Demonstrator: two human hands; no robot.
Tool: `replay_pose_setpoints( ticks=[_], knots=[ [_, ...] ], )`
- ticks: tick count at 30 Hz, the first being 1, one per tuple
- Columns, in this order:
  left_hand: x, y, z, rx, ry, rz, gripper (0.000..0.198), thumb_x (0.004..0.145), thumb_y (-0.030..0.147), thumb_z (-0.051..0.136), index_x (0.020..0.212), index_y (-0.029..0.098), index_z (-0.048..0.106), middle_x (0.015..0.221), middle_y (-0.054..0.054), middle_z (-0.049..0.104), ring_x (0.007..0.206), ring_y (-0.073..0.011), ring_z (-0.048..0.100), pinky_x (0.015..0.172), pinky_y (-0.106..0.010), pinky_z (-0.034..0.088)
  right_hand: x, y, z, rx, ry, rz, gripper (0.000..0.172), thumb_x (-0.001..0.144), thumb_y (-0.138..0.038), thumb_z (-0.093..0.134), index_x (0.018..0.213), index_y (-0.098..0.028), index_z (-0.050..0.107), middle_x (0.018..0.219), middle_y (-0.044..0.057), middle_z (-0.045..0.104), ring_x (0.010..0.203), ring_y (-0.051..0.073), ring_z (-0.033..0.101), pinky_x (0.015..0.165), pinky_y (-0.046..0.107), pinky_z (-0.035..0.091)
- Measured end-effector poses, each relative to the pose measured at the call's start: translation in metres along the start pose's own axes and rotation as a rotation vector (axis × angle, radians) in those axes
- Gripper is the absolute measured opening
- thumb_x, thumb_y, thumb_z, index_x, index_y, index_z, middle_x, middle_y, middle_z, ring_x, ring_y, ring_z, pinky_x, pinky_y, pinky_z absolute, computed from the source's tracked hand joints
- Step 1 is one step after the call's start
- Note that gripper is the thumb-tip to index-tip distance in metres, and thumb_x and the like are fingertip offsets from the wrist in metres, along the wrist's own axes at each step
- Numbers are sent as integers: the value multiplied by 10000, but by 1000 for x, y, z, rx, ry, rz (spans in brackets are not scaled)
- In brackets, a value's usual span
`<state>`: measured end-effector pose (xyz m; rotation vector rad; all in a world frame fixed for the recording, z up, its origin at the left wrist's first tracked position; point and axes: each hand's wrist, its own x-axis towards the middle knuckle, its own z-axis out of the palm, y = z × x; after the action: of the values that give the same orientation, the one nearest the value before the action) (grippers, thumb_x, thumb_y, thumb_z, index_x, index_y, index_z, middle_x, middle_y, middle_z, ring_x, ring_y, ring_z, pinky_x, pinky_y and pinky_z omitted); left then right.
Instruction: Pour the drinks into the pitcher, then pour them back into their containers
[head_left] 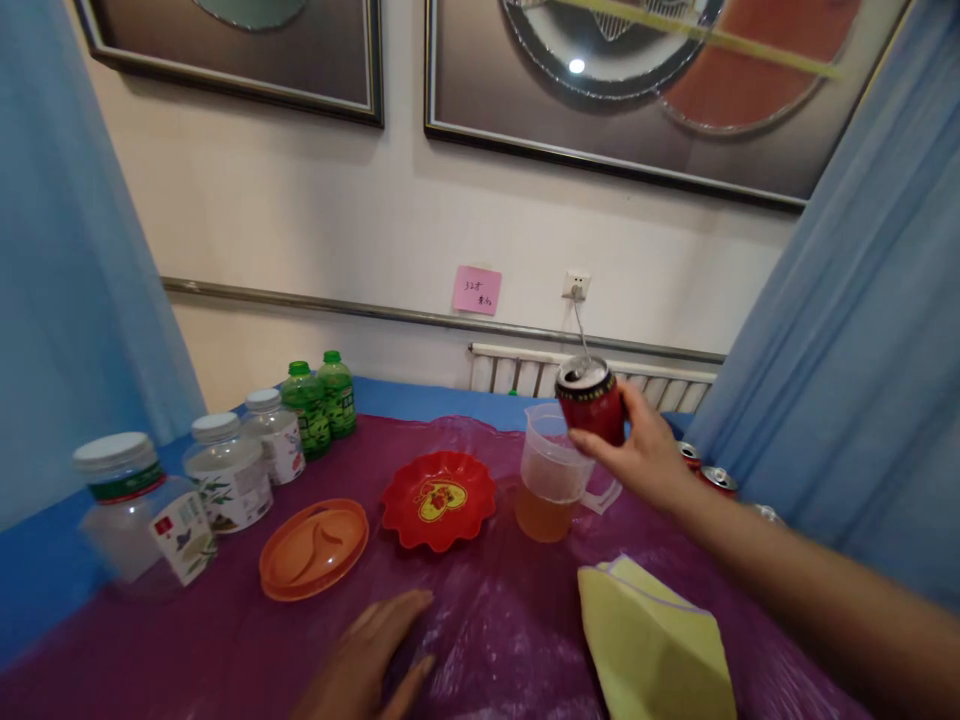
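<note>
My right hand [637,440] is wrapped round a red drink can [592,405] with its top opened. The can is held slightly tilted, just above and right of a clear plastic measuring jug [551,470]. Amber liquid with some foam on top fills the lower part of the jug, whose handle points right. Low in the view, my left hand [375,655] hovers over or rests on the purple sheet, fingers stretched out and thumb apart, holding nothing. Ahead of it lie a red scalloped plate [472,490] and an orange divided dish [281,575].
Clear jars with white lids [229,470] and green bottles [337,395] line the left side. A folded yellow cloth [652,635] lies at front right. Several cans [718,480] stand behind my right forearm. Purple plastic sheeting [495,640] covers the table; blue curtains [847,300] hang at both sides.
</note>
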<state>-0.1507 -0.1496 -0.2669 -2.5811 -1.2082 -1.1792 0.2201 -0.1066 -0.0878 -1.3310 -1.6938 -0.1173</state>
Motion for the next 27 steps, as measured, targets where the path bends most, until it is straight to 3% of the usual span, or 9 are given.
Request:
replay_pose_setpoints(
  ticks=[4,8,11,13,16,19,21,24,27],
  knots=[
    [43,28,-15,-170,-35,-196,618,885,535,712,1446,326,557,1342,-83,725,1091,-276,758,889,-380,658,-74,-44,49,456,-198,202,626,834,-481,761,1356,-262,495,1272,100,686,1098,280,684,917,425,568],
    [87,57,-24,-308,-52,-251,844,783,533,813,1513,279,475,1431,-146,650,1208,-333,696,984,-486,609,-117,-68,103,608,-280,302,642,767,-419,811,1315,-272,513,1262,77,698,1142,292,675,987,452,550],
    [105,63,-21,-341,-102,-299,689,772,393,817,1398,241,572,1365,-129,693,1237,-323,675,1060,-488,556,-129,-65,131,641,-273,275,644,767,-387,782,1336,-274,503,1270,87,690,1152,303,674,999,467,551],
    [117,53,-20,-352,-124,-332,555,792,346,777,1311,228,618,1284,-96,733,1177,-288,702,1034,-433,562,-134,-55,143,637,-274,221,753,758,-421,793,1412,-272,451,1359,112,642,1241,327,632,1053,497,526],
    [148,10,-23,-269,-108,-429,521,819,397,757,1282,202,619,1226,-79,752,1116,-269,719,980,-386,567,-141,-39,153,591,-281,169,821,805,-470,760,1499,-282,364,1471,142,550,1341,347,562,1100,536,493],
    [195,-58,-25,-43,-12,-522,541,827,426,770,1272,163,611,1221,-107,746,1116,-277,707,978,-372,540,-147,-31,156,573,-313,132,649,908,-424,647,1490,-328,377,1471,130,536,1262,309,614,1049,506,537],
    [225,-104,-22,133,-50,-518,482,874,415,736,1257,149,615,1275,-120,720,1160,-262,684,999,-338,510,-149,-29,157,591,-362,89,605,925,-379,617,1483,-348,386,1493,118,517,1218,284,639,1040,476,548],
    [255,-157,-13,225,-97,-588,418,888,380,727,1191,108,629,1231,-163,730,1133,-275,695,937,-320,513,-149,-26,164,610,-503,4,582,905,-378,649,1448,-329,444,1512,117,508,1283,295,604,1077,458,525],
    [269,-189,1,307,-119,-672,413,901,399,709,1176,108,608,1206,-185,734,1109,-288,709,882,-319,519,-150,-16,181,604,-705,-52,606,863,-450,725,1406,-295,506,1457,126,555,1156,278,660,989,412,569]
  ],
)
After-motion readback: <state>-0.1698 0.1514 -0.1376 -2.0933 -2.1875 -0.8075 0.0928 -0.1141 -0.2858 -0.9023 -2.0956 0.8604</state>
